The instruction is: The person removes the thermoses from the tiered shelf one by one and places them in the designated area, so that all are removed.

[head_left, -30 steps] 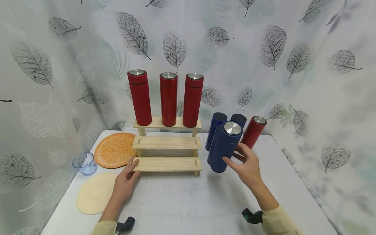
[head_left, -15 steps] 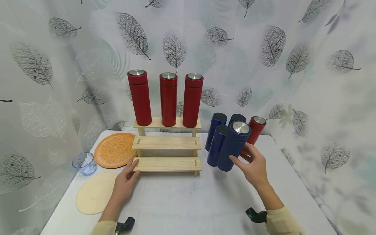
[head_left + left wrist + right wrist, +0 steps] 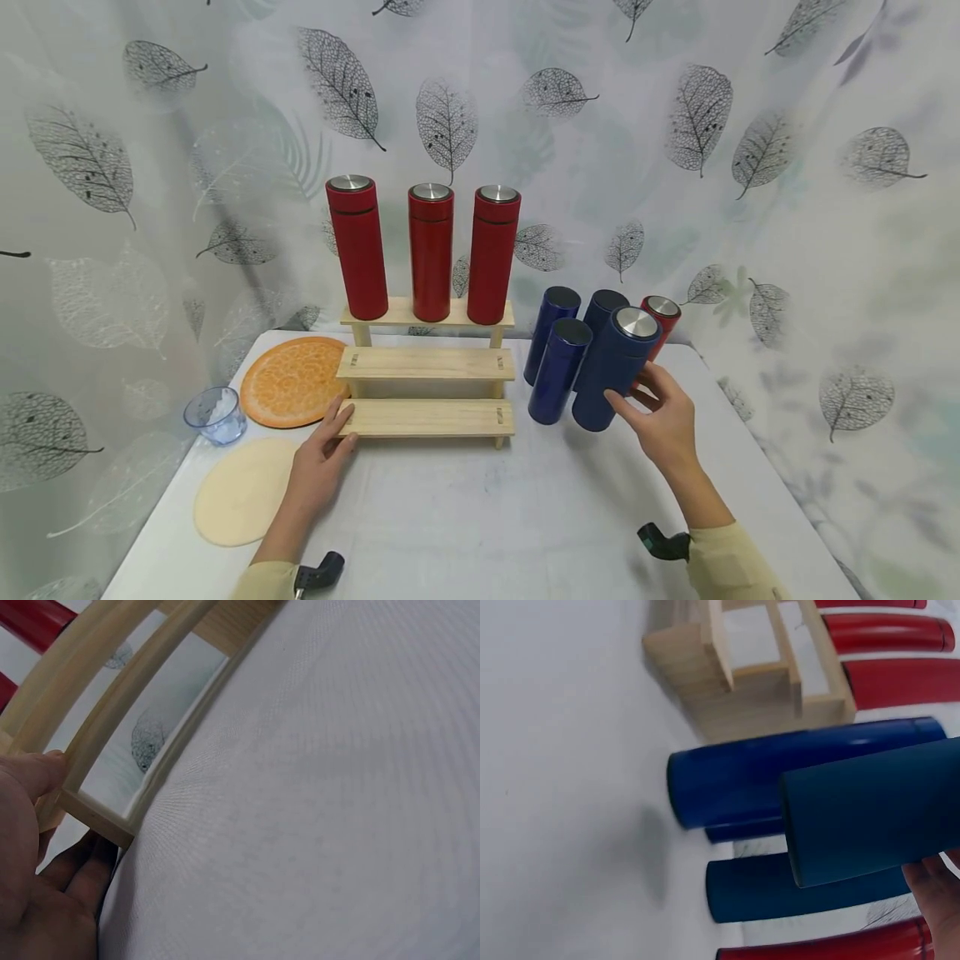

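Note:
My right hand grips a matte blue thermos flask with a steel-topped lid. The flask tilts to the right, and its base appears raised off the table in the right wrist view. Close beside it stand a shiny blue flask, another blue flask behind that, a matte blue one and a red flask, partly hidden. My left hand holds the left end of the lowest step of a wooden three-step rack, with thumb and fingers around its end.
Several things flank the rack: red flasks on its top step, an orange round mat, a cream disc and a blue-tinted glass at the left. A white cloth covers the table; a leaf-print curtain hangs behind.
My right hand has carried the matte blue flask to the right, uncovering the shiny blue flask and covering more of the red one. The left hand stays on the rack.

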`<state>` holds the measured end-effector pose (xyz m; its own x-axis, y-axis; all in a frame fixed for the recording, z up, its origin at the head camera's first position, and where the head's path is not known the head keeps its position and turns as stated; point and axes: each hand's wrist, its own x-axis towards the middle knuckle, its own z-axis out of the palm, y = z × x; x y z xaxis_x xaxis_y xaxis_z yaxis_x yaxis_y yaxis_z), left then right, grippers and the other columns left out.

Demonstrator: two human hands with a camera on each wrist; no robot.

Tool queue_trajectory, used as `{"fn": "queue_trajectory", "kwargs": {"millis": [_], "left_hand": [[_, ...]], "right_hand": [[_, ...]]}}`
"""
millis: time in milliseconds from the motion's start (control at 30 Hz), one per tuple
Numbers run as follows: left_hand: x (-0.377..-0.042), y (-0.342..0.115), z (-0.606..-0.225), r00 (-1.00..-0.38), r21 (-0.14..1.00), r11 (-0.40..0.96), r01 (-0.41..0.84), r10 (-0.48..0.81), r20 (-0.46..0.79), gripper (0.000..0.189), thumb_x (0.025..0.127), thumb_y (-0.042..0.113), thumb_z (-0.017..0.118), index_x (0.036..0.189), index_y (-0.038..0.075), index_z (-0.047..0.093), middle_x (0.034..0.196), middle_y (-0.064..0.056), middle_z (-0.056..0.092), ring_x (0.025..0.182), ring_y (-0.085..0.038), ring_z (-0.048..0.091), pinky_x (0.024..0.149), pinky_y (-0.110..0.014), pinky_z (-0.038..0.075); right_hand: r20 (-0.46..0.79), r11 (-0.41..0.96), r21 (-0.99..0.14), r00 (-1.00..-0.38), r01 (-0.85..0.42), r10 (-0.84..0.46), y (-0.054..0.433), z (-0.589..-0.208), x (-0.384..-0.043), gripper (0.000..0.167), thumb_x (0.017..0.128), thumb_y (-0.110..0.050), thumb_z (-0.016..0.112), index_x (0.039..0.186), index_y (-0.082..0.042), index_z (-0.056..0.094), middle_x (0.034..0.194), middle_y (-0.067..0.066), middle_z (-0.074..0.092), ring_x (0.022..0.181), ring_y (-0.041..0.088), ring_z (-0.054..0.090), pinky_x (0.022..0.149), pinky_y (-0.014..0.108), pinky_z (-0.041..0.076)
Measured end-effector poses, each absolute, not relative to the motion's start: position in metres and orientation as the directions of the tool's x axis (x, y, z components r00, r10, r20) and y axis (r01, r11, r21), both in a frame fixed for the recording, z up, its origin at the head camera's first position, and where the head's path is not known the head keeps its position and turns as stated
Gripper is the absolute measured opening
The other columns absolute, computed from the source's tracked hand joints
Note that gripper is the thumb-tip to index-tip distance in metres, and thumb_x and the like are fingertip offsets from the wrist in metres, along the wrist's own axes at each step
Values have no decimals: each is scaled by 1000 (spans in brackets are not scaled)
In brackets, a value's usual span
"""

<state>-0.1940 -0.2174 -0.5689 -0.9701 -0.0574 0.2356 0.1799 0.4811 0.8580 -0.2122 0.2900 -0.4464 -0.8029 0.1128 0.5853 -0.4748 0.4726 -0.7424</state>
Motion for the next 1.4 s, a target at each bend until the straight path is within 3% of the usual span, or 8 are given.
{"fn": "queue_trajectory", "kwargs": {"millis": [333, 533, 900, 1133, 1400], "left_hand": [[-193, -217, -567, -975, 873, 460, 161, -61, 213, 54, 112, 24, 65, 163, 12, 51, 178, -4, 27, 161, -35, 28, 104, 0, 32], [-191, -214, -563, -973, 874, 457, 165, -68, 220, 53, 112, 20, 65, 162, 10, 52, 177, -4, 29, 161, -35, 29, 104, 0, 32], [-193, -217, -569, -971, 867, 465, 177, -62, 231, 54, 112, 23, 65, 162, 11, 52, 177, -7, 29, 160, -36, 29, 105, 0, 32], [-196, -220, -575, -974, 865, 472, 171, -51, 220, 55, 112, 29, 65, 163, 15, 52, 178, -2, 28, 161, -34, 29, 105, 0, 32], [-196, -221, -575, -974, 862, 477, 169, -55, 221, 55, 112, 29, 65, 163, 14, 52, 177, -4, 28, 160, -34, 30, 104, 0, 32]], "right_hand": [[528, 479, -787, -827, -390, 194, 301, -468, -228, 62, 87, 5, 89, 144, 0, 66, 128, 14, 71, 109, -3, 66, 96, 22, 59], [522, 480, -792, -826, -377, 212, 288, -452, -217, 58, 88, 8, 86, 141, 9, 64, 127, 24, 70, 108, -3, 65, 98, 32, 60], [455, 492, -819, -856, -295, 245, 285, -466, -227, 59, 91, 1, 86, 144, 9, 61, 132, 25, 69, 111, -1, 62, 102, 47, 57], [408, 492, -837, -873, -241, 266, 300, -502, -248, 66, 91, -4, 88, 151, -1, 60, 137, 18, 68, 119, 16, 65, 105, 45, 56], [417, 501, -827, -876, -255, 243, 308, -512, -253, 68, 92, -12, 90, 153, -4, 60, 137, 17, 69, 124, 31, 67, 105, 47, 56]]}}
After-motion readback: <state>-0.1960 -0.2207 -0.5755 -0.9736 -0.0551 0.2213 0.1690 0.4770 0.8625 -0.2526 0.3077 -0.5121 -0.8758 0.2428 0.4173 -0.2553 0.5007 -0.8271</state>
